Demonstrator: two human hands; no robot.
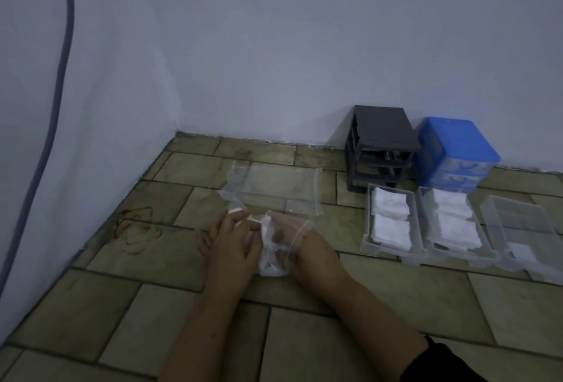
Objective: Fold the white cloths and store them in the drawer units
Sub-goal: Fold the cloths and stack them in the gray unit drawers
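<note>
**Both hands on a bagged cloth**

Left hand (233, 243) and right hand (304, 247) hold a white cloth (271, 247) inside a clear bag (286, 238), fingers curled round it, mid-floor. Three drawers (393, 252) lie by the far wall before a grey unit (382, 144) and a blue unit (454, 150); two hold folded cloths (391, 220)

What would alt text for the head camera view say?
A person's left hand and right hand hold a clear plastic bag with white cloth inside, over a tiled floor. To the right, three clear drawers, two holding folded white cloths, lie before a grey drawer frame and blue unit.
</note>
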